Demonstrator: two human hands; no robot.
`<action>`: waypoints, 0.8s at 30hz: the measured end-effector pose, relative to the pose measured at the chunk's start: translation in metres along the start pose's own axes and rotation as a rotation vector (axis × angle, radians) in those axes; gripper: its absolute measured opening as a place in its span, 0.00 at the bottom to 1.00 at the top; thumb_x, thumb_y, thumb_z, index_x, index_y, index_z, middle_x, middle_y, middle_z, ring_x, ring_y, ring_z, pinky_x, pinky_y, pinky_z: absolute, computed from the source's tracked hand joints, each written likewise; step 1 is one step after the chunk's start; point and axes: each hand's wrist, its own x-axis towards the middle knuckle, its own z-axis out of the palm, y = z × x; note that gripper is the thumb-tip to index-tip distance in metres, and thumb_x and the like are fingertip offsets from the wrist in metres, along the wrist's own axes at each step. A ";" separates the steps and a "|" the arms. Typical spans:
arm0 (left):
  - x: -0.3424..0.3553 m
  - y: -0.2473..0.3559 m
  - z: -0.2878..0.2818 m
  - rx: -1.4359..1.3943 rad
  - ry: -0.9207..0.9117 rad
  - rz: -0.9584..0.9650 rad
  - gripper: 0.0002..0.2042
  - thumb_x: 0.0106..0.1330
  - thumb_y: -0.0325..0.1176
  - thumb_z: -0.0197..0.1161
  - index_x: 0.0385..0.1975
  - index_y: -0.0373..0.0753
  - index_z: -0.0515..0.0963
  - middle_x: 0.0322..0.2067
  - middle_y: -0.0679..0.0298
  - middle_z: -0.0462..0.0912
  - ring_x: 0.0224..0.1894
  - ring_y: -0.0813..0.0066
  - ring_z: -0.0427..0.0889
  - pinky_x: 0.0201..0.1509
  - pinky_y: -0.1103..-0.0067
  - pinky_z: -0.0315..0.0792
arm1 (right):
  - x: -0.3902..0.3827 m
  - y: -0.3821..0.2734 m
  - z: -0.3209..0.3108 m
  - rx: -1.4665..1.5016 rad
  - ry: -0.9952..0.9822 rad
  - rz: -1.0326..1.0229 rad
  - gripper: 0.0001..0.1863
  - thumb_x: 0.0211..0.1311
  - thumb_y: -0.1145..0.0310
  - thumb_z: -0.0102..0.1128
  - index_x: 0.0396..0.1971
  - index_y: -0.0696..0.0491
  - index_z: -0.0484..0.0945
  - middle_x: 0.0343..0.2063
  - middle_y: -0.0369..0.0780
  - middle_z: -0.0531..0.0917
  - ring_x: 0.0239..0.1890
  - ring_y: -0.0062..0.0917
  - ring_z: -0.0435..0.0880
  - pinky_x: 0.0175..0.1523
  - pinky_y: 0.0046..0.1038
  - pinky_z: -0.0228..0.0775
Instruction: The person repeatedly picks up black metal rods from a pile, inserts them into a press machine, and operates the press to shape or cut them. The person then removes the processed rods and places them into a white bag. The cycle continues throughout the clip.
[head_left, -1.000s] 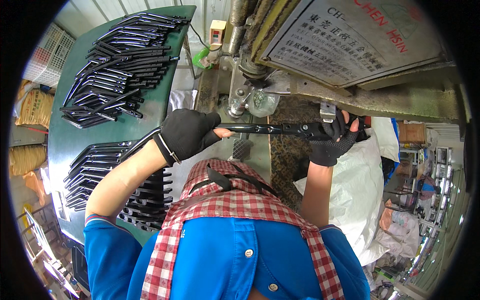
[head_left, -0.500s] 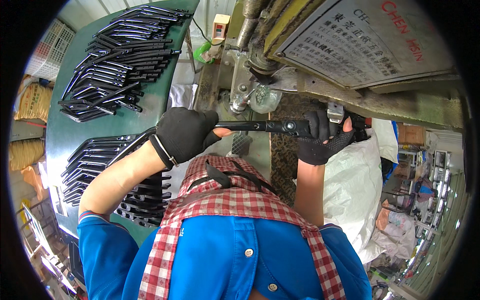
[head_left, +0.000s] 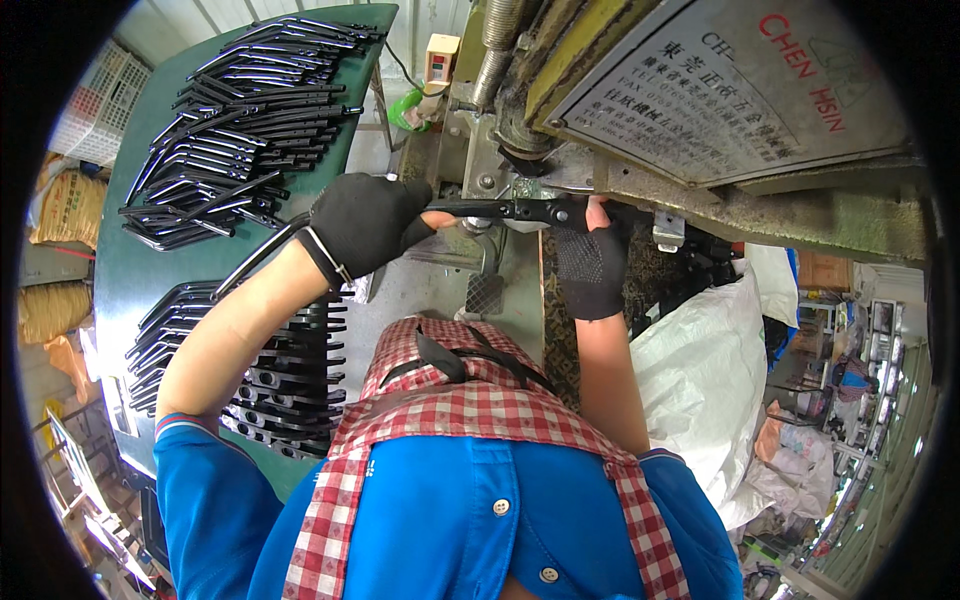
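In the head view, your left hand (head_left: 370, 225) has its fingers curled closed around a black tube (head_left: 480, 208), thumb laid along it, while your right hand (head_left: 592, 262) grips the same tube near its right end, the thumb up against it; neither hand shows a gap, though the undersides of both grips are hidden from you here. The tube runs nearly level between your hands, just in front of the machine (head_left: 840, 215), with a bent length, apparently its own, slanting down behind your left wrist toward the surface (head_left: 125, 272). A rivet-like round head shows on the tube close to your right thumb, so some joining looks done on this piece, but whether it is complete cannot be told. Beyond your right hand, a small metal block (head_left: 668, 230) hangs from the machine's edge, apart from your fingers. On the surface to your left, an upper batch of bent black tubes (head_left: 260, 105) lies in loose stacks, and a lower row of tubes (head_left: 175, 320) is set out more neatly, partly covered by your left forearm. Judging by these, many pieces make up the work and one is in hand; which batch is finished and which is left, you cannot tell. A foot pedal (head_left: 485, 293) sits below the tube, and a white sack (head_left: 700, 380) lies right of your right forearm.
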 end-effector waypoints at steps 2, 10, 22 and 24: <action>0.004 -0.009 0.001 -0.013 -0.018 -0.010 0.23 0.67 0.55 0.50 0.24 0.39 0.72 0.15 0.52 0.74 0.22 0.49 0.78 0.25 0.62 0.69 | 0.008 0.000 -0.004 -0.079 0.074 0.055 0.09 0.61 0.74 0.59 0.41 0.53 0.76 0.38 0.36 0.79 0.39 0.27 0.77 0.47 0.30 0.70; 0.015 -0.034 0.000 0.102 -0.020 0.036 0.25 0.67 0.59 0.46 0.25 0.41 0.74 0.16 0.55 0.77 0.22 0.51 0.79 0.26 0.61 0.70 | 0.022 0.019 -0.025 -0.132 -0.174 -0.057 0.08 0.61 0.72 0.57 0.39 0.55 0.76 0.34 0.37 0.78 0.33 0.25 0.76 0.34 0.27 0.65; 0.025 -0.022 -0.012 0.159 -0.119 -0.041 0.24 0.68 0.58 0.47 0.29 0.42 0.78 0.21 0.54 0.81 0.27 0.52 0.82 0.32 0.62 0.73 | 0.029 0.036 -0.031 0.024 0.089 0.087 0.06 0.63 0.66 0.55 0.29 0.52 0.73 0.21 0.33 0.71 0.21 0.17 0.68 0.29 0.24 0.65; 0.023 -0.025 -0.008 0.159 -0.121 -0.062 0.24 0.68 0.57 0.46 0.30 0.43 0.78 0.23 0.54 0.81 0.28 0.52 0.82 0.33 0.61 0.74 | 0.030 0.037 -0.022 -0.090 0.086 0.019 0.06 0.63 0.66 0.56 0.30 0.52 0.72 0.21 0.33 0.71 0.20 0.17 0.68 0.28 0.24 0.64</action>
